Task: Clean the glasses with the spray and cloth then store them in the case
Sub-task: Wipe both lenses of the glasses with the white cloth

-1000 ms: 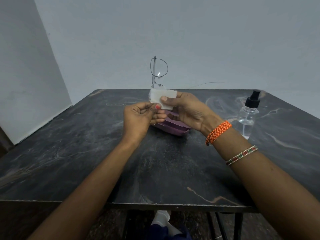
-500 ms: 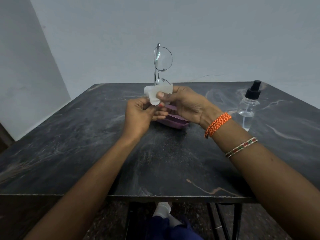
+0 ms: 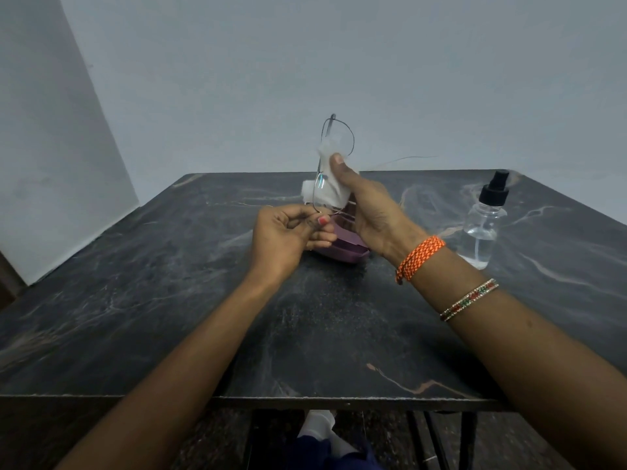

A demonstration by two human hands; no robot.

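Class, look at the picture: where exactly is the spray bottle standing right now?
In the head view the spray bottle stands upright on the right of the dark table, untouched, beyond the right hand.

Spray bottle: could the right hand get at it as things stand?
Probably not at once. The spray bottle stands unobstructed on the table to that side, but the right hand grips the cloth against the glasses.

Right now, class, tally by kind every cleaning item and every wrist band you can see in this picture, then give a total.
Glasses: 1
Cloth: 1
Spray bottle: 1
Purple case: 1
Wrist bands: 2, orange braided band and beaded bangle
Total: 6
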